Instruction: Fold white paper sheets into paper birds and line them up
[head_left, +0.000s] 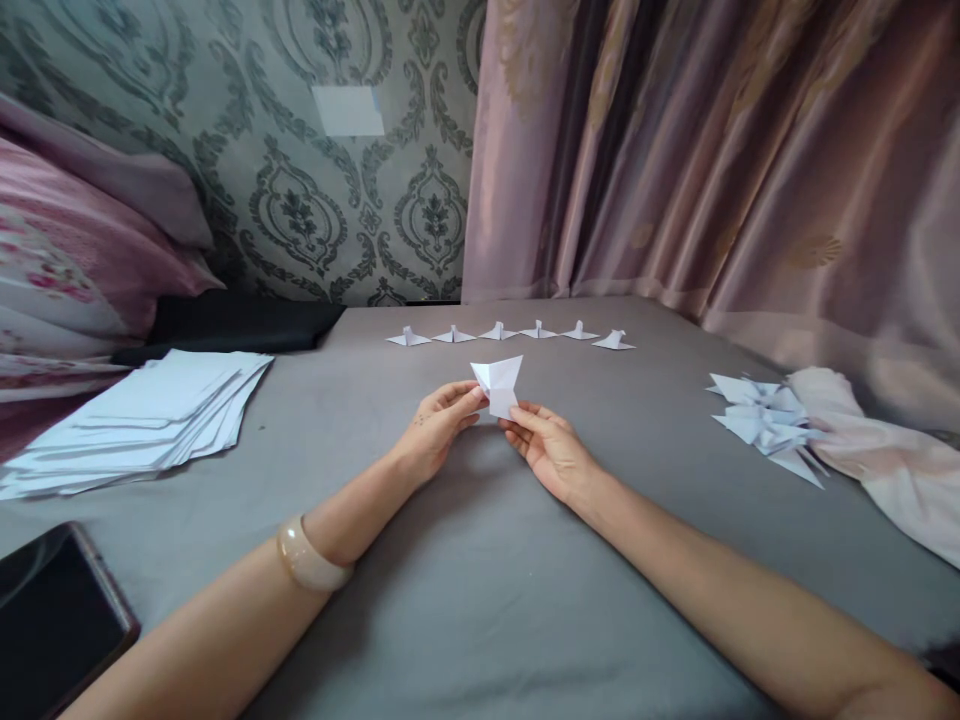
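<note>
Grey damask wallpaper point(296, 215) and a pink curtain point(517, 150) stand behind a grey cloth point(450, 610). A pale oblong point(351, 110) shows on the wallpaper; whether paper or light, I cannot tell.

Over the middle of the cloth, two hands hold one white folded paper point(504, 385) between them, its two points spread upward. The left hand point(441, 425) pinches its left side between thumb and fingers; the right hand point(551, 450) grips its lower right corner the same way. A pale bangle point(309, 558) circles the left wrist.

Beyond the hands, six small figures point(500, 331) stand in a row near the cloth's far edge, points out sideways, the rightmost set slightly nearer. Toward the right edge lies an overlapping cluster point(769, 418) of pointed white folds, against a pinkish-white fabric point(900, 480).

Loose sheets point(157, 415) are stacked unevenly toward the far left corner, with something black point(240, 325) behind them. A phone point(64, 620), its screen dark, lies toward the near left corner.
</note>
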